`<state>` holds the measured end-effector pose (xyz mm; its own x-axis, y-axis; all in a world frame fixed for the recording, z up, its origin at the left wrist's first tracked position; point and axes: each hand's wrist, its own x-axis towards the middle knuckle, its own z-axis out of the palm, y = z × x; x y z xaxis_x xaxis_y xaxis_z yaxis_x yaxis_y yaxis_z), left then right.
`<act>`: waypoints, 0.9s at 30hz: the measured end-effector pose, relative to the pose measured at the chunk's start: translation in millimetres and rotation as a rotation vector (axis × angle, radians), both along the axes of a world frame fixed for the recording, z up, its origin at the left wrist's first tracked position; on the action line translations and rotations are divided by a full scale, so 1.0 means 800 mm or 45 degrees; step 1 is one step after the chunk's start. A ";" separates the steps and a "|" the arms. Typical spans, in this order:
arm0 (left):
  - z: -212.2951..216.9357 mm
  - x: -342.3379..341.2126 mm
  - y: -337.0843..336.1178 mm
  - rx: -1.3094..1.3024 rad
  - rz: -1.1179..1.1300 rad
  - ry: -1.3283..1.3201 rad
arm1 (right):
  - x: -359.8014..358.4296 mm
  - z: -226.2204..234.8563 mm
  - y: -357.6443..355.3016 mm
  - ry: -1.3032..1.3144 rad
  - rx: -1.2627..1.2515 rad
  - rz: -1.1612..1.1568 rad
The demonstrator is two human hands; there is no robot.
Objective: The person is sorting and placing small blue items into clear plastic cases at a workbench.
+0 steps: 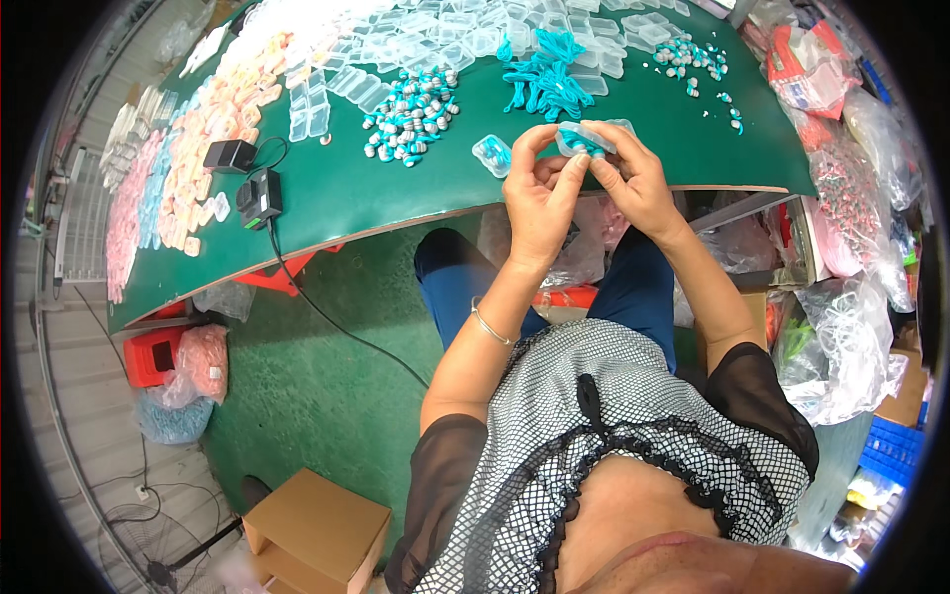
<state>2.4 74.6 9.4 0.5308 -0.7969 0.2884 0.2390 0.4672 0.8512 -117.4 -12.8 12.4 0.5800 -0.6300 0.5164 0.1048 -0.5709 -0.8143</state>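
Note:
Above the near edge of the green table (396, 188), both my hands are closed around one small clear plastic case (597, 136) with teal pieces inside. My left hand (544, 188) grips its left side, thumb on the near edge. My right hand (638, 183) pinches the right side, the two thumbs close together. Just left of my hands lies another clear case (492, 154) with teal contents. Behind them is a heap of teal cords (550, 77). To the left spreads a pile of teal and grey-white bead-like pieces (411, 114).
Many clear cases (445, 35) cover the table's far side. More small teal and white pieces (690, 59) lie at right. Peach and pink pieces (228, 109) fill the left end, near a black charger (259, 200) with a trailing cable. A cardboard box (317, 530) stands on the floor.

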 end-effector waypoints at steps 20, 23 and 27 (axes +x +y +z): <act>-0.018 0.028 0.005 -0.073 0.487 -0.790 | 0.008 0.020 0.008 0.233 -0.636 -0.112; -0.020 0.039 0.001 -0.207 0.627 -0.996 | 0.009 0.023 0.008 0.243 -0.679 -0.103; -0.014 0.054 0.003 -0.375 0.745 -1.270 | 0.008 0.029 0.011 0.246 -0.701 -0.099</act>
<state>45.6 77.3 -1.6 0.2296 -0.3427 0.9109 -0.7811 0.4935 0.3826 -111.2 -3.6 35.6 0.6592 -0.3435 0.6689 -0.0749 -0.9151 -0.3961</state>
